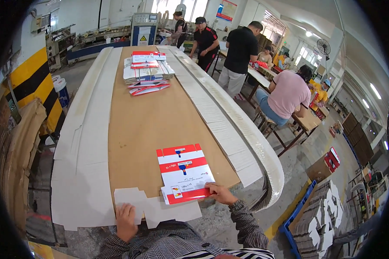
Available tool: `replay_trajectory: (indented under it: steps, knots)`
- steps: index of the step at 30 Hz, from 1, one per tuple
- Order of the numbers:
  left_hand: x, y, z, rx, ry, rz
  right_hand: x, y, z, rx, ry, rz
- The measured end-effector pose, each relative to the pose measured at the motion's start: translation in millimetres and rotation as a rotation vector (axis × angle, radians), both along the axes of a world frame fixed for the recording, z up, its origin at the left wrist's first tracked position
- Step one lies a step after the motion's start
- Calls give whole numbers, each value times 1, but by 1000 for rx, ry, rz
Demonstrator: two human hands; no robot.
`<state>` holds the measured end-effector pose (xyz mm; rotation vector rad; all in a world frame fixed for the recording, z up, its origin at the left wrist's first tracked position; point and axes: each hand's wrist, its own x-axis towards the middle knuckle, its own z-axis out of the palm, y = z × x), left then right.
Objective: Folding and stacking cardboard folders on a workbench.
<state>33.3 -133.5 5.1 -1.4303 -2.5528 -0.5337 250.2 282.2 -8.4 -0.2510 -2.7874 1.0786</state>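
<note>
A flat printed carton [186,175] in red and white lies near the front of the brown tabletop. My right hand [222,194] pinches its lower right corner. Partly under that carton is a plain off-white carton blank [160,210] with cut flaps, reaching over the table's front edge. My left hand [126,221] grips the near left part of this blank, fingers on top and thumb hidden. Farther up the table sits a stack of folded red and white cartons [147,71].
Overlapping pale card sheets [82,172] line the table's left side. A long fanned row of blanks [242,142] runs down the right. Several people work beyond, one in a pink shirt [285,93]. A blue pallet [289,228] with stacked card stands right.
</note>
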Motion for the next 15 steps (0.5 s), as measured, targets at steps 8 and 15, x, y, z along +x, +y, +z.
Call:
replay_trajectory:
  steps: [8, 15]
  knots:
    - [-33, 7, 10, -104, -146, -317, -16, -72, 7, 484, 8, 165]
    - [-81, 36, 21, -70, 2, 48, -17, -85, -2, 486, 22, 67]
